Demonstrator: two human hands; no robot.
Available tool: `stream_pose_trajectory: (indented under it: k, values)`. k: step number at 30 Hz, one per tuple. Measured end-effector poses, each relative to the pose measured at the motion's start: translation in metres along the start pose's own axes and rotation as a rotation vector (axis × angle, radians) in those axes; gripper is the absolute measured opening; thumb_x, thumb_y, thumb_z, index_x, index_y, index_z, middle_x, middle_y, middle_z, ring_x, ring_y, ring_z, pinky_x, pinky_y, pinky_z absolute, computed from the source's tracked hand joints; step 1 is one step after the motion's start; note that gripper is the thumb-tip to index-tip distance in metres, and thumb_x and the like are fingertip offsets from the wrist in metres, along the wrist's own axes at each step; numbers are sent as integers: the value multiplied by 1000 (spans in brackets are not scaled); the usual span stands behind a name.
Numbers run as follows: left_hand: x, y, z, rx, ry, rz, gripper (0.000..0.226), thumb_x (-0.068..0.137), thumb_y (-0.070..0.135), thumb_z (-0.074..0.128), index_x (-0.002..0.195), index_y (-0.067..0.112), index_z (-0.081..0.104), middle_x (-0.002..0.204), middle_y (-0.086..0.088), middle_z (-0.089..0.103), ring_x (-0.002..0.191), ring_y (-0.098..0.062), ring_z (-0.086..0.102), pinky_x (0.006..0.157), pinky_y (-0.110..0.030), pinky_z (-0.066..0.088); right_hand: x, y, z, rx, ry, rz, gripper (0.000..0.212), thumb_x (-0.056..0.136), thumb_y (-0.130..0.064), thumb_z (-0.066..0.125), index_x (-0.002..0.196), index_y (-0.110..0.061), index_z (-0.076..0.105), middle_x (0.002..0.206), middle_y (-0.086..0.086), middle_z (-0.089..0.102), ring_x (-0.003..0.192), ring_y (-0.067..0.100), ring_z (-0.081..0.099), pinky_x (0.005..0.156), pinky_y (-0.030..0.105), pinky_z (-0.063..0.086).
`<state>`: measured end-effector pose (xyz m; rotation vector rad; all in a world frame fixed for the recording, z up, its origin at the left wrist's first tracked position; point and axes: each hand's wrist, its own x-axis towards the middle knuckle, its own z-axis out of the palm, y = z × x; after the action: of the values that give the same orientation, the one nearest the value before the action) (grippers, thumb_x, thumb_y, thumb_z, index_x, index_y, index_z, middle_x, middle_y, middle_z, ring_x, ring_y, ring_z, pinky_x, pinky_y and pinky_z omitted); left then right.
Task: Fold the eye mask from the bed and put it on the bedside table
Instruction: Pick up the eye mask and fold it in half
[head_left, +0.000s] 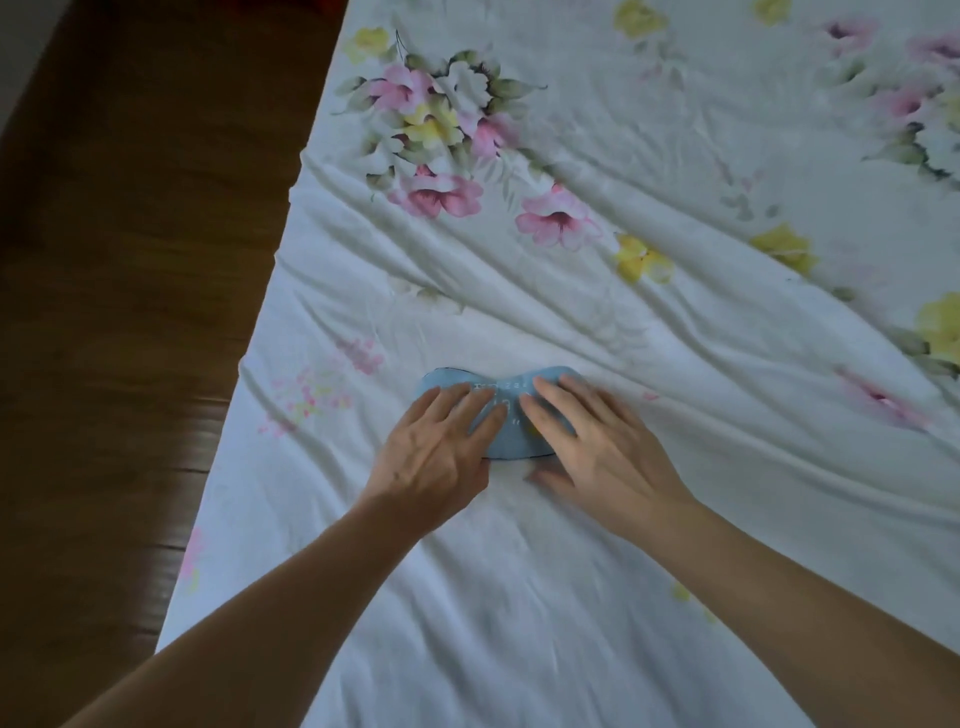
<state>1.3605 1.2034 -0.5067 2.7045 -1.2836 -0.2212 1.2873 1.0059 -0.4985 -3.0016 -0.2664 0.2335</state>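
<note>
A light blue eye mask (506, 387) with a dark edge and small white print lies flat on the bed's floral sheet (597, 291), near the bed's left side. My left hand (441, 447) rests palm down on the mask's left half, fingers spread. My right hand (592, 441) lies flat on its right half, fingers apart, thumb on the sheet below the mask. Both hands cover much of the mask. Neither hand grips it. No bedside table is in view.
Dark wooden floor (119, 312) runs along the left of the bed. The bed's left edge (249, 353) slants from the upper middle down to the lower left. The wrinkled sheet stretches far to the right and back.
</note>
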Motion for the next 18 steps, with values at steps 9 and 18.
stream_pose_trajectory:
  k: [9, 18]
  values:
    - [19, -3, 5, 66, 59, -23, 33, 77, 6, 74, 109, 8, 68, 108, -11, 73, 97, -34, 69, 77, -47, 57, 8, 8, 9, 10, 102, -34, 43, 83, -19, 68, 124, -7, 66, 130, 15, 67, 123, 35, 60, 92, 47, 54]
    - [33, 2, -27, -247, -11, -208, 18, 83, 2, 67, 99, 9, 71, 82, -11, 69, 69, -34, 62, 59, -43, 53, 9, 5, -11, 283, 88, 135, 44, 79, -7, 74, 122, -11, 68, 126, 10, 67, 113, 32, 63, 96, 44, 52]
